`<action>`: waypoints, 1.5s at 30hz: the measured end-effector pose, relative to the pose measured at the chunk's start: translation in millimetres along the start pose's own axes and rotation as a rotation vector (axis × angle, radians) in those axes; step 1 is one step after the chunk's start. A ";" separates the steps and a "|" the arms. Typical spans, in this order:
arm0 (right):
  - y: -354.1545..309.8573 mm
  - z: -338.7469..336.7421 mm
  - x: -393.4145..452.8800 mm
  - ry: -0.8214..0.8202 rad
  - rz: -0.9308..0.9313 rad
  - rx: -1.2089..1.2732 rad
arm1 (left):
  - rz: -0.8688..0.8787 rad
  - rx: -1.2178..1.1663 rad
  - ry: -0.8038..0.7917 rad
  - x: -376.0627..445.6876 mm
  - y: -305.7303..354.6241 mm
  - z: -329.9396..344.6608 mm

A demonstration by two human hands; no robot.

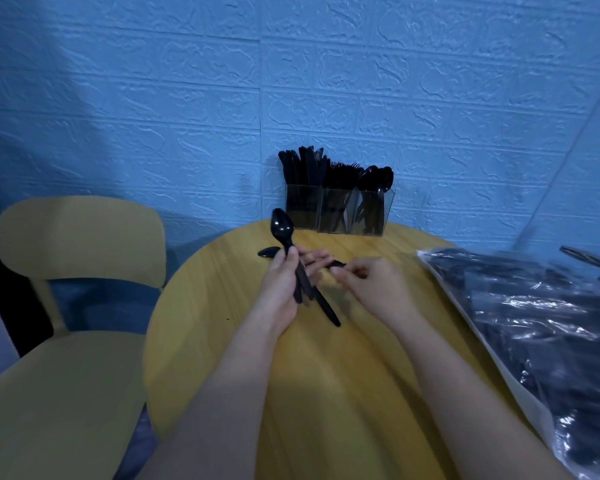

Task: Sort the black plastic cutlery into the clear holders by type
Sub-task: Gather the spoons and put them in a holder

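- While my left hand [284, 282] holds a black spoon [282, 227] by its handle with the bowl up, I am in the gathering step: picking up loose cutlery before it goes to the holders.
- My left grip is closed around the spoon's handle, and I think more black handles sit in the same hand, but I cannot tell which kinds.
- My right hand [368, 282] has its fingers curled in a pinch on a small black piece [336, 266] just beside the left fingers; it is too blurry to name.
- A black knife [326, 308] sticks out below my left hand, over the bench; I cannot tell if it is held or lying down.
- Another spoon [269, 251] lies on the bench just behind my left hand.
- Next, I think I must look at the ends, then reach to the back and drop each piece in the right box.
- The clear holders [336, 213] stand at the far edge: knives on the left, forks in the middle, spoons on the right, all quite full.
- The bench [343, 375] is a round yellow wood top.
- A shiny plastic bag of more black cutlery [534, 327] lies on my right.
- A yellow chair [66, 306] stands on my left, and the wall [291, 81] is blue with a brick pattern.
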State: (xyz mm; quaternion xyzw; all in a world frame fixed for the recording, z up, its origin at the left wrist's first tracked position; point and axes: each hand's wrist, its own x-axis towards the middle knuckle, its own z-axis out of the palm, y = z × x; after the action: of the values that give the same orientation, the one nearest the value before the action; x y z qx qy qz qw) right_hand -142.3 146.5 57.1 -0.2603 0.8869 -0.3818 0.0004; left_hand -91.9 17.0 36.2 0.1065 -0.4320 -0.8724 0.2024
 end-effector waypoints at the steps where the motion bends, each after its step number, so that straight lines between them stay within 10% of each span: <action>1: 6.0 -5.2 1.7 0.043 0.028 -0.054 | 0.019 -0.002 0.042 1.0 0.8 -1.2; 17: 25.4 -7.5 5.0 -0.027 0.127 -0.434 | -0.007 0.024 0.054 -1.5 -0.6 1.9; 23: 16.5 -9.2 6.4 0.237 0.099 0.145 | -0.017 0.119 0.019 -2.2 -4.1 5.7; 28: 0.9 0.2 2.8 0.129 0.031 0.449 | -0.016 0.244 -0.041 -4.2 -8.3 5.7; 39: -6.6 18.0 -0.9 0.109 -0.056 0.334 | 0.085 0.306 -0.076 -8.5 -7.8 15.0; 45: 2.9 26.4 -3.0 0.001 -0.060 -0.139 | 0.168 0.018 0.117 6.2 18.3 -10.3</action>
State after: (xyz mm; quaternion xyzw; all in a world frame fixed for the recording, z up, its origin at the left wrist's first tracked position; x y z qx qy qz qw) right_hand -135.7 131.7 35.9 -0.2860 0.9030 -0.3191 -0.0294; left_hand -89.0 -3.0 44.5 0.1222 -0.4346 -0.8407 0.2989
